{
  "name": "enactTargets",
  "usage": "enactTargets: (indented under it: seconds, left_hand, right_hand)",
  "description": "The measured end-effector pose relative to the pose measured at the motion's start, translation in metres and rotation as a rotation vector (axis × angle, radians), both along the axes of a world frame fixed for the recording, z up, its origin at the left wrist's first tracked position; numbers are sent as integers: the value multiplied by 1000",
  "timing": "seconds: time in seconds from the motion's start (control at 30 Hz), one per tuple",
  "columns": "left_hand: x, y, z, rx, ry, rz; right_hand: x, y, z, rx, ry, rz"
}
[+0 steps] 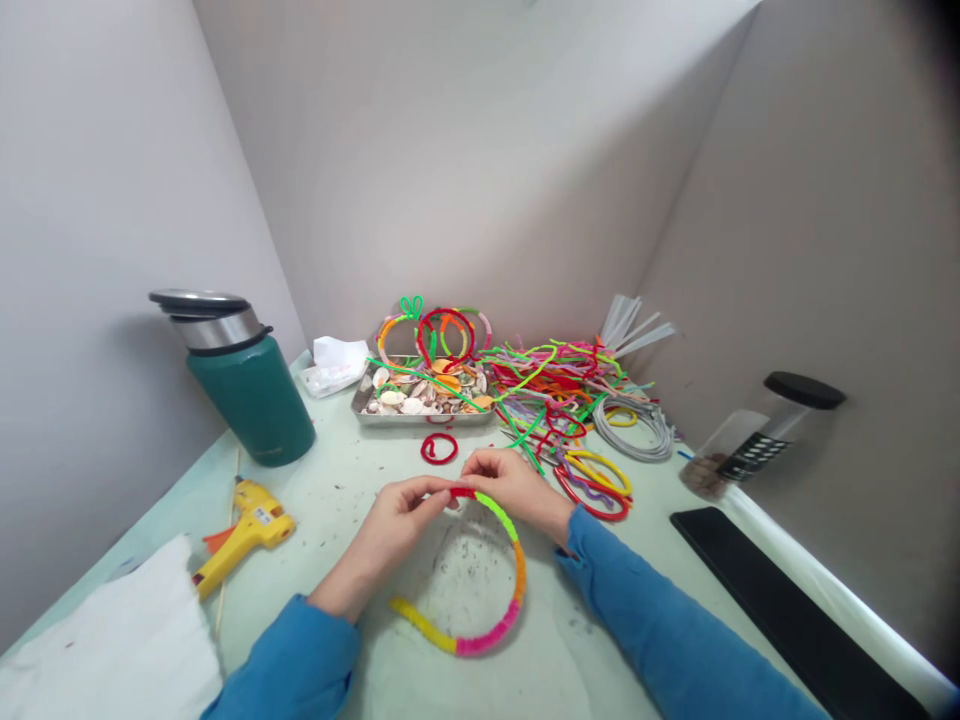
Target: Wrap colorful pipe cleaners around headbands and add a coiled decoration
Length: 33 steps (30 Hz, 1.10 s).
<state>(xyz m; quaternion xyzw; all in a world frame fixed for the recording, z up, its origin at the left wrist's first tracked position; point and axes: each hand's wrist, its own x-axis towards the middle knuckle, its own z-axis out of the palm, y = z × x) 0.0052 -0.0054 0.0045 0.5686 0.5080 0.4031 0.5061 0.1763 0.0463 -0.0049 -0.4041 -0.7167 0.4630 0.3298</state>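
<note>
Over the middle of the table, both hands pinch the red end of a curved hoop [520, 570] wrapped in pipe cleaner. From that end it runs through green, orange and pink to a free yellow end, leaving a gap on the left. My left hand [397, 525] closes thumb and forefinger on the red tip. Just beside it, my right hand [514, 490] is closed around the red and green part, its fingertips partly hidden. A small red pipe cleaner coil [439, 449] lies beyond my hands.
At the back sit a metal tray [424, 417] of shells, finished-looking hoops [446, 335] and a pipe cleaner heap [551, 370]. A green bottle [251, 395] and yellow glue gun [247, 535] stand and lie left; grey wire [637, 450], a clear jar [757, 440] and a black strip [787, 610] are right.
</note>
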Motion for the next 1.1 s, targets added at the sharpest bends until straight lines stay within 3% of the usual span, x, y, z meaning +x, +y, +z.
enactTargets:
  seconds: [0.4, 0.83, 1.1]
  left_hand:
    - [2, -1, 0, -146, -95, -154]
    - [2, -1, -3, -169, -14, -108]
    - [-1, 0, -2, -344, -132, -39]
  right_hand:
    - [3, -3, 9, 59, 14, 66]
    - [-2, -20, 22, 588, -175, 108]
    - [2, -21, 26, 812, -344, 220]
